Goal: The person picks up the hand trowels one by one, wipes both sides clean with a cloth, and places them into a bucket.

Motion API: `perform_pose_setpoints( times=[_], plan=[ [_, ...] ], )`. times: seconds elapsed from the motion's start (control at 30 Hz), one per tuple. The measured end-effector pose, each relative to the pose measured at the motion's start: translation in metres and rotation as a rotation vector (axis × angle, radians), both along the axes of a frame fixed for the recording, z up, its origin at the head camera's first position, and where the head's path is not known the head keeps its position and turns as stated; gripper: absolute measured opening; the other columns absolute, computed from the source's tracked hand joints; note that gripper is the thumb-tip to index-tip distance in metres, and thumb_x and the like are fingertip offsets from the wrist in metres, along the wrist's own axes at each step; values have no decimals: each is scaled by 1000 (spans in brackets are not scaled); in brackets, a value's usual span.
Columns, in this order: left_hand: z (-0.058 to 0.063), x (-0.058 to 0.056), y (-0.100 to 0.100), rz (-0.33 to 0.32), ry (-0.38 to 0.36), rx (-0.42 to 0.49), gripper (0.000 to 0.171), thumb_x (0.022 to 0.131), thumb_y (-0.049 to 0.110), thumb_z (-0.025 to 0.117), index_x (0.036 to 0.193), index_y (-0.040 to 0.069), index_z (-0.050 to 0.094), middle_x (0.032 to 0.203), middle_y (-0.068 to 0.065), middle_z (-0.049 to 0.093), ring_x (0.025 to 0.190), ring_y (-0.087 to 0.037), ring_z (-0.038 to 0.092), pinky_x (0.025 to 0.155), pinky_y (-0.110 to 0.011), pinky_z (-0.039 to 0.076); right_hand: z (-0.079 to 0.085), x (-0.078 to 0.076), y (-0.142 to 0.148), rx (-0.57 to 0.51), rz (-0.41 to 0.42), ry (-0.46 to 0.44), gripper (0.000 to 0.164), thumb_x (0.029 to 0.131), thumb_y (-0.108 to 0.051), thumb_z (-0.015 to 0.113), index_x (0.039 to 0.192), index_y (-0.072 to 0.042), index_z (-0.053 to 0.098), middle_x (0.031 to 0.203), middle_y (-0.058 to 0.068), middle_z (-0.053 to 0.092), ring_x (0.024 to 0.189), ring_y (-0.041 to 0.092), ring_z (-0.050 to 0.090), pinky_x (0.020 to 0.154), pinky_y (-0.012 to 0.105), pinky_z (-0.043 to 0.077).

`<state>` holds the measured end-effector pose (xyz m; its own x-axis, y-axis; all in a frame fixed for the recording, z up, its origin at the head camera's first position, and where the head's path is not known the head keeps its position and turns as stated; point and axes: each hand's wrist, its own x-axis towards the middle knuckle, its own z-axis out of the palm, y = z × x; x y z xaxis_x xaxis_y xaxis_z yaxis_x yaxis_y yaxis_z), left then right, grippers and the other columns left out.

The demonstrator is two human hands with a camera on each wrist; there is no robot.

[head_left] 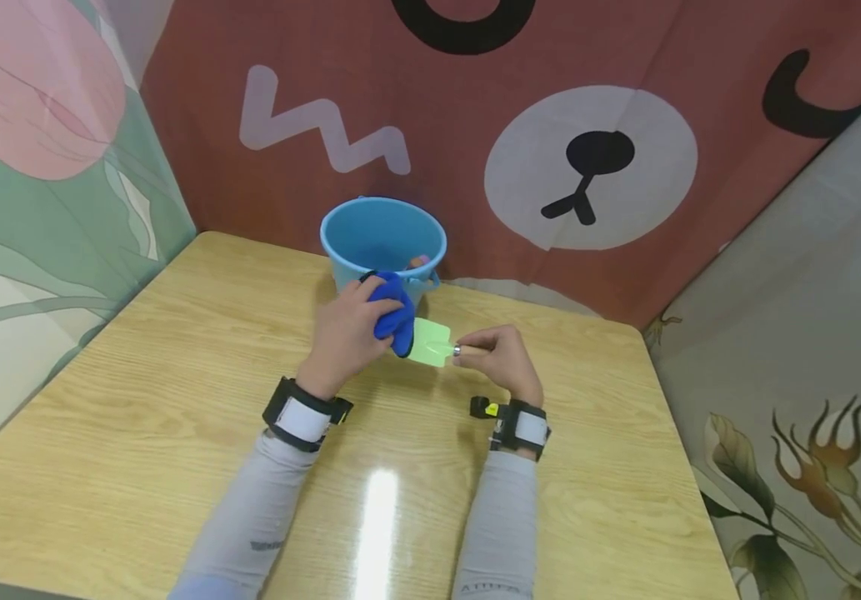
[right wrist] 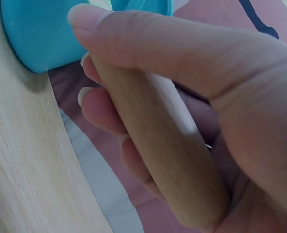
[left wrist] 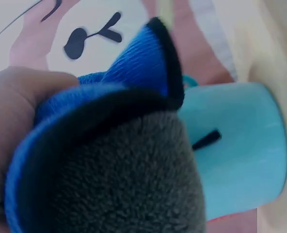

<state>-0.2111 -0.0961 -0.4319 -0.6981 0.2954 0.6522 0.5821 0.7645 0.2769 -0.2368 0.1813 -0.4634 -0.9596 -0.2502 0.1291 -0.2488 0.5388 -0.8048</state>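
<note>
My left hand (head_left: pixel 343 333) grips a bunched cloth (head_left: pixel 394 310), blue on one face and grey on the other, with a black edging. In the left wrist view the folded cloth (left wrist: pixel 129 170) fills much of the picture. My right hand (head_left: pixel 503 360) holds a small trowel (head_left: pixel 430 342) by its wooden handle, thumb and fingers wrapped along the wood (right wrist: pixel 155 141). The trowel's light green blade points left, and its tip end meets the cloth in the head view. Both hands are above the table, just in front of a blue bucket (head_left: pixel 342 268).
The bucket stands upright near the table's back edge, with a small pinkish thing (head_left: pixel 418 262) showing inside its rim. A wooden table (head_left: pixel 175 400) spreads below. Printed curtains, one with a bear face (head_left: pixel 588 183), hang behind and at both sides.
</note>
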Motion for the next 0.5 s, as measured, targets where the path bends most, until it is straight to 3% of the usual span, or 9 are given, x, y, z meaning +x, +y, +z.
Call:
perform_pose_setpoints(
  times=[0.07,0.17,0.33,0.5],
  plan=[
    [-3,0,8,16,37,-65,37,72,16,89,107,9,79,120,-13,66,105,-35,61,81,-47,58,-1,0,-1,6,6,1,21,79,-14,87,100,-11,82,100,5,78,97,20,72,86,42,58],
    [-8,-1,18,-3,41,-132,39,74,20,89,110,9,78,121,-11,67,106,-34,61,84,-45,58,-1,0,-5,-1,1,-2,19,79,-15,87,97,-13,82,98,3,78,94,19,73,85,40,59],
    [-19,-4,30,-47,-48,-206,43,78,27,86,117,11,76,129,-11,64,114,-33,59,90,-47,57,0,-1,-10,-1,4,-9,20,80,-15,87,99,-10,82,96,3,78,91,19,74,83,42,59],
    [-23,-2,39,-70,-73,-255,48,81,32,85,123,12,74,131,-11,64,113,-32,61,92,-48,57,2,-4,-12,9,-2,-10,23,79,-15,88,99,-8,81,95,4,78,89,19,75,83,42,60]
  ],
)
